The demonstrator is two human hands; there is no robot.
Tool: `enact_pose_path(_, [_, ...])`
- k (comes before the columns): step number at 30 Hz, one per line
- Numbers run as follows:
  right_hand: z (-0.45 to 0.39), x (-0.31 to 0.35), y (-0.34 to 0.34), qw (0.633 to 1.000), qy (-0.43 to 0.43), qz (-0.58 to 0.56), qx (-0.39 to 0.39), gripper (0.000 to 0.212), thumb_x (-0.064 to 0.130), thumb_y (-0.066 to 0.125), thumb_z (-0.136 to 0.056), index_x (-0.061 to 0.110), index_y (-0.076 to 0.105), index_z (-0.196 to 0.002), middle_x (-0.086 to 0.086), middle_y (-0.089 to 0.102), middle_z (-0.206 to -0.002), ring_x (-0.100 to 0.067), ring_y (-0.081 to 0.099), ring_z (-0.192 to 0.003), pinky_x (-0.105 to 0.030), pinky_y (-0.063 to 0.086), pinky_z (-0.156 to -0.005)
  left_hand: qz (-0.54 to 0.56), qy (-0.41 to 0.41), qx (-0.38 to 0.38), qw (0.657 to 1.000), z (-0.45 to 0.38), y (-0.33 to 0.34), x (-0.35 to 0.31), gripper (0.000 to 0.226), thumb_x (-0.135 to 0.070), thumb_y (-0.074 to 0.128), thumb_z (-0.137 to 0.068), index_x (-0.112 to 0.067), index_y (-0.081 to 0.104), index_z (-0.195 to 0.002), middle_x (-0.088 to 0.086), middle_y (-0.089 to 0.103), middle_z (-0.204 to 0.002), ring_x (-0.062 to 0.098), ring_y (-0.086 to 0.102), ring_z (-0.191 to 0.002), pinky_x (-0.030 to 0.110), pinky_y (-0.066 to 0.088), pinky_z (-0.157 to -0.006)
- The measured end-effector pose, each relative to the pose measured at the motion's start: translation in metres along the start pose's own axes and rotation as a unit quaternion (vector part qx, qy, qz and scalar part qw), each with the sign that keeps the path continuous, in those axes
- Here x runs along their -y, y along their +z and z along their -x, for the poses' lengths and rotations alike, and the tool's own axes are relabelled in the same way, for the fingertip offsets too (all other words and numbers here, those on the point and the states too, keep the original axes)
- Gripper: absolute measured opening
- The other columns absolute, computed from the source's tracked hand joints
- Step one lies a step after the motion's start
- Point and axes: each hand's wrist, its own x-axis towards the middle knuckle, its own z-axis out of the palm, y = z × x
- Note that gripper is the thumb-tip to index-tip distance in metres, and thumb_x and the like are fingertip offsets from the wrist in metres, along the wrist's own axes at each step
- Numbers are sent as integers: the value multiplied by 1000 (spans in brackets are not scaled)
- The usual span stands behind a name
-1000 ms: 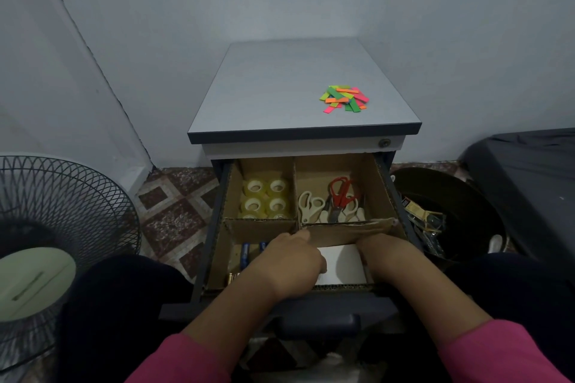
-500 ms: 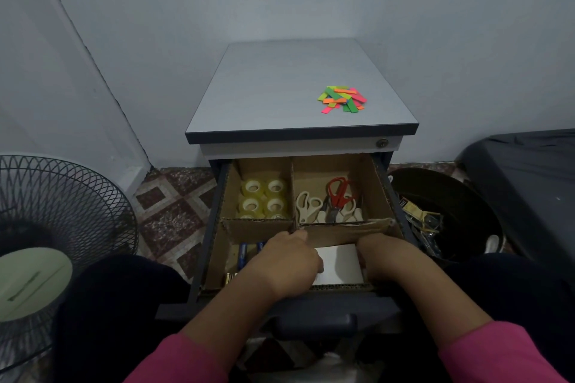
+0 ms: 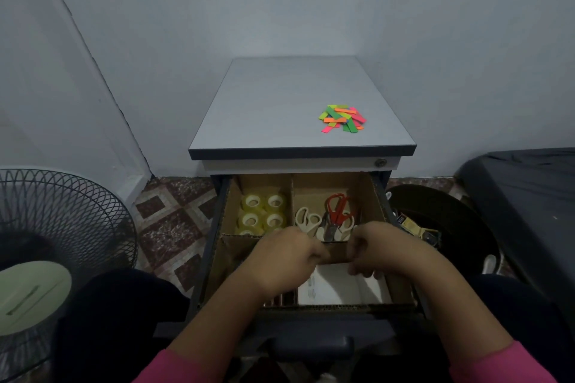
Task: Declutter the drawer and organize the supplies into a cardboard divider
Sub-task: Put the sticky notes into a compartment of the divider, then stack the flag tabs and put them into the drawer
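Cardboard divider [image 3: 371, 196]: seated in open drawer [image 3: 214, 246]. Left hand [image 3: 284, 253] and right hand [image 3: 378, 250], fingers curled, meet over cross wall (actual grip cannot be told). Risk: tugging bends wall, spilling scissors [image 3: 334, 214] among white papers [image 3: 339, 288].

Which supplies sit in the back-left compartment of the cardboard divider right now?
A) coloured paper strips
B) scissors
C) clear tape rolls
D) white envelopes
C: the clear tape rolls fill the back-left compartment, while the scissors lie in the back-right one of the cardboard divider.
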Motion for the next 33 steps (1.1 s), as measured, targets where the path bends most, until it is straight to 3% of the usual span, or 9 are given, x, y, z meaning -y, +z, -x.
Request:
enact_pose_path(3, [1,15,-18,993,-45,-89,-70,4,19,66,-87,20,62,-87,1,68,-86,-9,65,-72,-18,51,-57,114,-36,-88,989,-10,-20,3,28,-23,48,-98,-30,64,-120,-11,63,-120,1,55,-106,20,44,-91])
enact_pose_path(7, [-8,29,-48,947,-91,-183,-246,1,21,64,-90,21,63,-90,7,65,-90,-9,62,-82,-21,50,-66,198,-63,-245,947,-41,-44,14,28,-18,54,-95,-28,64,-119,-9,61,-120,2,53,-108,28,46,-97])
enact_pose_path(11, [-38,29,-91,900,-80,-169,-394,32,18,64,-89,14,61,-121,-1,60,-114,-15,56,-102,-27,45,-81,200,-88,-303,927,-85,-66,25,32,-16,56,-95,-18,61,-126,-1,61,-127,13,53,-118,37,46,-103])
enact_pose_path(15, [-78,19,-132,930,0,-119,-347,56,18,67,-86,6,48,-137,-12,54,-133,-26,54,-115,-31,44,-88,100,-125,-235,959,-134,-75,27,57,-39,59,-92,-15,43,-141,6,50,-137,25,40,-127,36,38,-100])
enact_pose_path(18, [-93,16,-151,947,15,-122,-295,63,22,73,-84,4,46,-138,-13,56,-131,-22,59,-97,-32,49,-86,4,-136,-208,969,-165,-75,29,62,-52,53,-90,-17,39,-140,8,48,-135,29,38,-122,38,38,-93])
enact_pose_path(23, [-114,20,-167,958,-13,-116,-262,49,13,72,-83,-3,55,-125,-17,61,-115,-26,62,-91,-40,53,-87,-50,-88,-169,980,-200,-78,39,47,-54,37,-97,-40,38,-142,-1,42,-144,32,36,-122,41,34,-99])
enact_pose_path(27, [-134,36,-170,962,-33,-68,-262,34,13,67,-85,1,63,-116,-18,65,-112,-29,63,-101,-39,51,-92,24,-99,-168,980,-215,-84,65,38,-50,44,-96,-40,53,-132,1,57,-127,29,40,-116,41,41,-96])
enact_pose_path(31, [-159,59,-163,953,-90,-84,-275,33,10,67,-85,4,65,-118,-13,67,-107,-23,61,-91,-19,44,-71,98,-126,-208,965,-207,-93,104,32,-44,55,-92,-34,64,-121,3,64,-114,29,46,-112,40,43,-96])
enact_pose_path(33, [-170,72,-156,946,-122,-117,-277,27,6,66,-84,2,68,-111,-14,68,-102,-26,64,-91,-19,45,-68,125,-105,-236,958,-200,-99,120,26,-32,60,-92,-24,69,-115,4,68,-108,28,52,-105,37,45,-91])
